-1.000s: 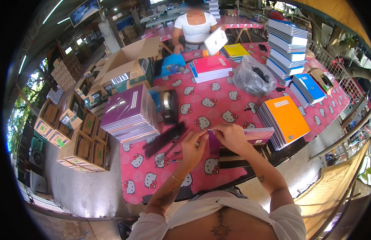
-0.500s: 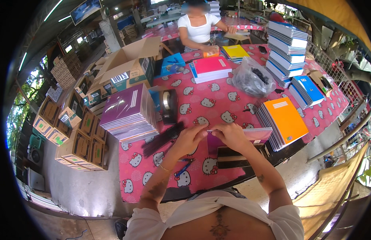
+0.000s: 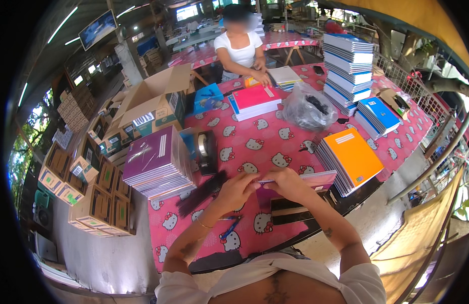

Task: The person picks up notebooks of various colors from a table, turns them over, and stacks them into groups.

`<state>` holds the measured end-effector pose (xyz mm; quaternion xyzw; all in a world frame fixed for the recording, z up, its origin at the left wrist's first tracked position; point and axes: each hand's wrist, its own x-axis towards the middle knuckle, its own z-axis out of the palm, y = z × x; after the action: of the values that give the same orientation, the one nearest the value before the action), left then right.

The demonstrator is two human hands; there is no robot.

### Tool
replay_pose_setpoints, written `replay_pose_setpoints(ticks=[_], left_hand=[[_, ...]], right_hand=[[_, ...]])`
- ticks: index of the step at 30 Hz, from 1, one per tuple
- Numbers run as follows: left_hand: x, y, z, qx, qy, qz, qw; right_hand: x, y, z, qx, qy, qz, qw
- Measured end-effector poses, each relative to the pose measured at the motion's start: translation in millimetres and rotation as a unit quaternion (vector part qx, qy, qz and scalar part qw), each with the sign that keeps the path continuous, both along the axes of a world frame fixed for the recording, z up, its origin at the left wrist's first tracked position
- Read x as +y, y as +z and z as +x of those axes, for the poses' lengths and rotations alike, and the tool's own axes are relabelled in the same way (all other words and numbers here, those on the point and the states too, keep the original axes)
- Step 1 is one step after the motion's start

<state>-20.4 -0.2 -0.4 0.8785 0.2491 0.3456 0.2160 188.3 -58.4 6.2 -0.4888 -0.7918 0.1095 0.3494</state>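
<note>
A purple notebook stands on edge in front of me, its near side by a dark wooden block. My right hand closes over the notebook's upper edge at its left end. My left hand meets it there, thumb and fingers pinched together; what lies between them is too small to tell. Black plastic binding coils lie in a bundle left of my left hand. Blue-handled pliers rest on the pink tablecloth below my left wrist.
Shrink-wrapped purple notebooks and a black tape dispenser stand left. Orange notebooks sit right, near a plastic bag and a tall notebook stack. Across the table a person handles notebooks. Cardboard boxes line the left.
My view has shifted slightly. Both my hands keep nearly the same pose at the notebook's end. Across the table, the person has brought both hands together, and a pale sheet or cover now tops the yellow notebooks.
</note>
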Motion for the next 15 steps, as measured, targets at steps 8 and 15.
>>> replay_pose_setpoints(ticks=[8,15], left_hand=[[11.7,-13.2,0.8,0.087,0.016,0.065,0.994],[11.0,-20.3,-3.5,0.038,0.029,0.128,0.991]], right_hand=[[7.0,-3.7,4.5,0.011,0.008,-0.016,1.0],[-12.3,23.0,19.3,-0.128,-0.051,-0.086,0.987]])
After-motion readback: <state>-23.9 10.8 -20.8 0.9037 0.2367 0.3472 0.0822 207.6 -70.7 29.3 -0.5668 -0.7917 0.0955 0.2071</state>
